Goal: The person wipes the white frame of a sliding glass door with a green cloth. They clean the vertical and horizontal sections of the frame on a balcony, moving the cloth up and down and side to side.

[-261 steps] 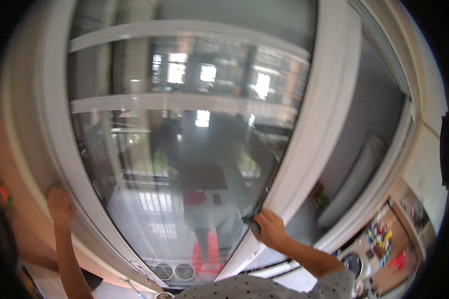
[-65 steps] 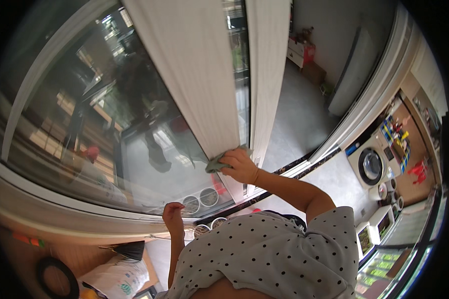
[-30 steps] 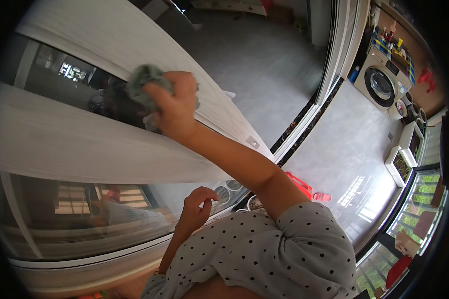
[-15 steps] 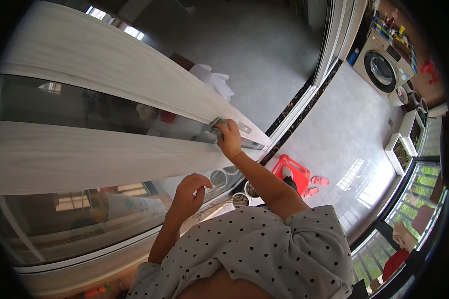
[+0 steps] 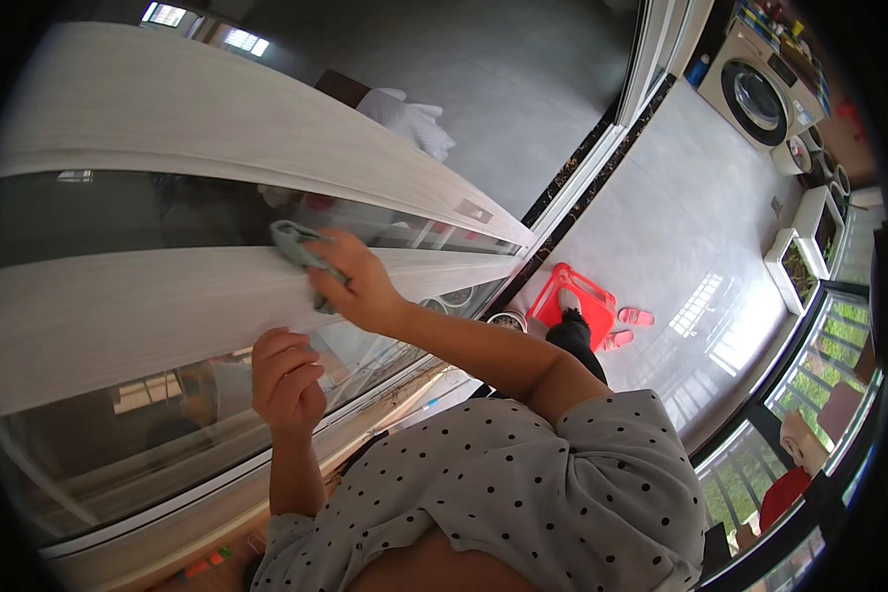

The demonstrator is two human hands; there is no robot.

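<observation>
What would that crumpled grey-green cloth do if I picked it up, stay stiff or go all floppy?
The crumpled grey-green cloth would probably flop, since it bunches and folds in the person's bare right hand. It's likely light, as it looks thin and small enough for one hand. It probably wouldn't break, being soft-looking fabric.

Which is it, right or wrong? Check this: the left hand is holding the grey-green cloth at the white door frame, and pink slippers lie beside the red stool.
Wrong side: the head view shows the right hand holding the grey-green cloth at the white door frame. Pink slippers do lie beside the red stool.
</observation>
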